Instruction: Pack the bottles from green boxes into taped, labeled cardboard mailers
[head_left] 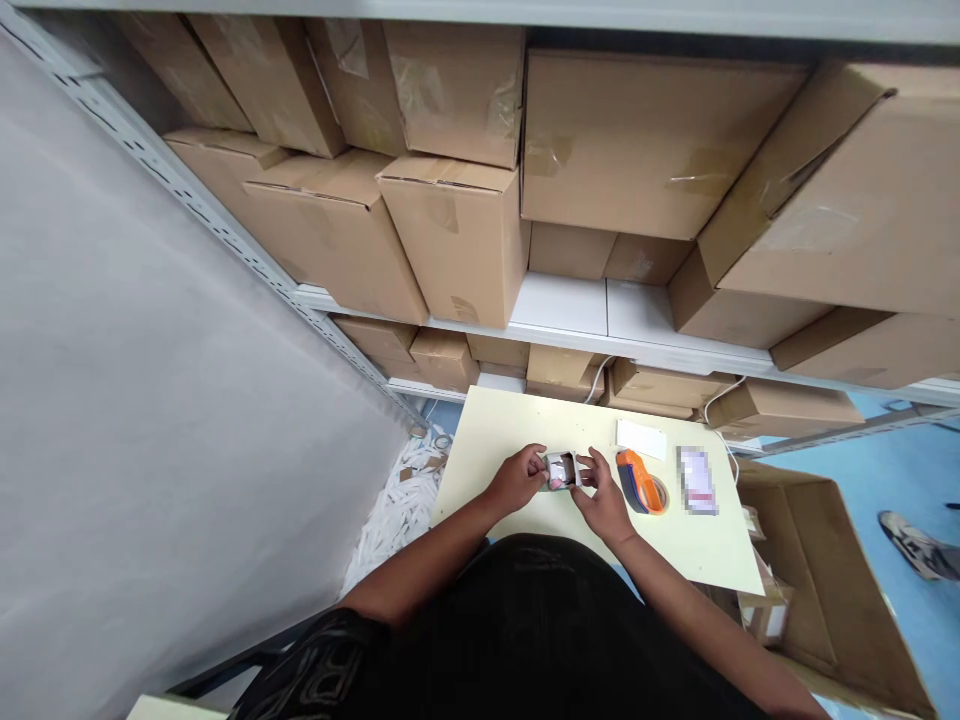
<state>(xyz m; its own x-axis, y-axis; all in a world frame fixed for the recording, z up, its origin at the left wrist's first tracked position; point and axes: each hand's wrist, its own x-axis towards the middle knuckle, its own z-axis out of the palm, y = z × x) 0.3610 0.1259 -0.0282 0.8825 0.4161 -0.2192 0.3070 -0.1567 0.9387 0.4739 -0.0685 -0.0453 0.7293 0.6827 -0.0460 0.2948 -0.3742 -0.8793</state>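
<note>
Between my two hands is a small open carton (561, 471), resting on or held just above the pale yellow table (517, 425). Something whitish and pinkish shows inside it, too small to name. My left hand (519, 478) is closed on the carton's left side, thumb and fingers at its edge. From the right, my right hand (602, 498) grips the opposite side with bent fingers. An orange and dark blue tape dispenser (637, 482) lies just right of my right hand.
A white card or paper stack (641, 438) and a blurred-out flat item (697, 480) lie on the table's right side. Shelves of brown cardboard boxes (457, 235) rise behind. White paper scraps (397, 510) cover the floor left; a large open carton (817, 570) stands right, near a person's shoe (911, 543).
</note>
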